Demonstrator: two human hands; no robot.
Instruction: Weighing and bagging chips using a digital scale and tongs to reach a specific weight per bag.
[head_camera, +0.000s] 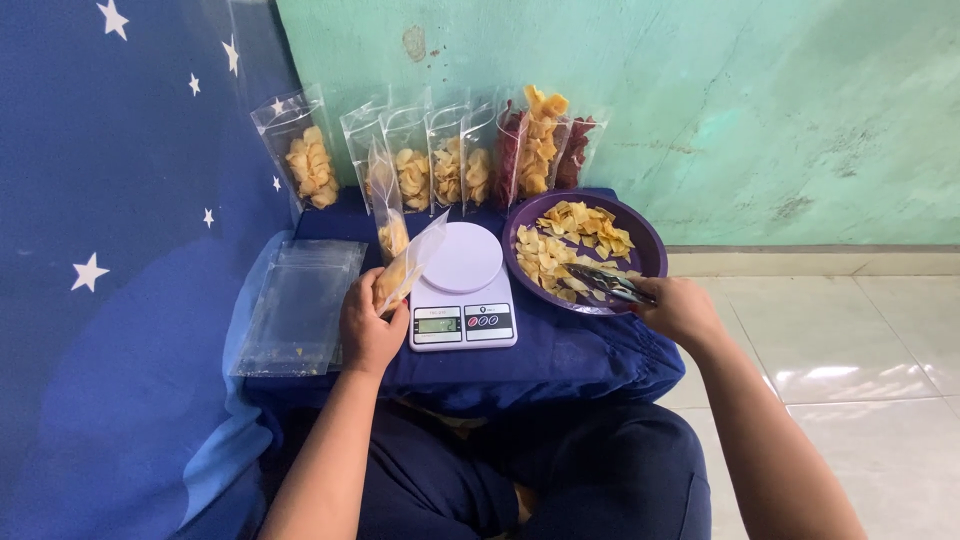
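Here left fingers (372, 322) clasp a chip pouch (408, 266); right fingers (668, 300) pinch tongs (606, 283)

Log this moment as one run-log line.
left hand: holds clear pouch with chips | right hand: holds tongs over purple bowl | scale: bare | filled pouches: behind

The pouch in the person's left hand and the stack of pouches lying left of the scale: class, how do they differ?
The held pouch is tilted upright, gripped by the left hand; the stack of pouches lies flat on the blue cloth. The held pouch contains some yellow chips; the stack looks empty. Both are clear plastic.
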